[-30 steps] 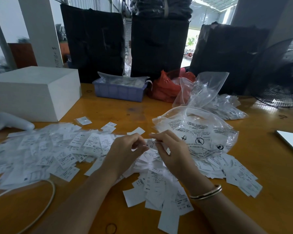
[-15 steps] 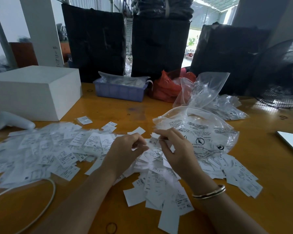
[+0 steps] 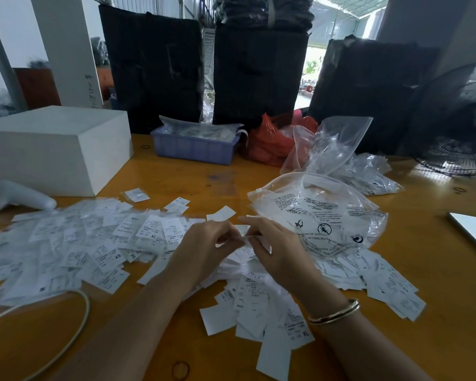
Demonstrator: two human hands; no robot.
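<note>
Now, near edge first. A rubber band [image 3: 180,370] lies on the table [image 3: 437,339] at 6 o'clock from the hands, with a pale cable [image 3: 74,323] curving at 8 o'clock. Just beyond, the loose heap [image 3: 256,306] of white size labels sits between and under the forearms and runs up beneath the palms.

Left hand [image 3: 208,244] and right hand [image 3: 282,253] meet over that heap, fingers curled, tips facing one another. Between them they pinch one label [image 3: 244,235]. The fingertips of each hand close on an end of it, so both hands are occupied and narrow, not spread. The label is off the heap, touching both sets of fingertips. Its long axis appears to run 9 to 3 o'clock, from one hand to the other; the print cannot be read, as the fingers partly hide it. Neither hand is nearer; it is shared.

Judgement: the next move turns on where the label goes. The spread pile [image 3: 80,248], with XS and XL faces showing, lies at 9 o'clock, on the left hand's side, near its knuckles. The clear bag [image 3: 322,215] with black warning print lies at 1 o'clock, just beyond the right hand's fingers. A carry to 9 suits the left hand; to 1, the right; the other hand must let go first.

Farther out: white box [image 3: 58,149] at 10 o'clock, blue basket [image 3: 193,145] at 11, red bag [image 3: 270,144] at 12.
</note>
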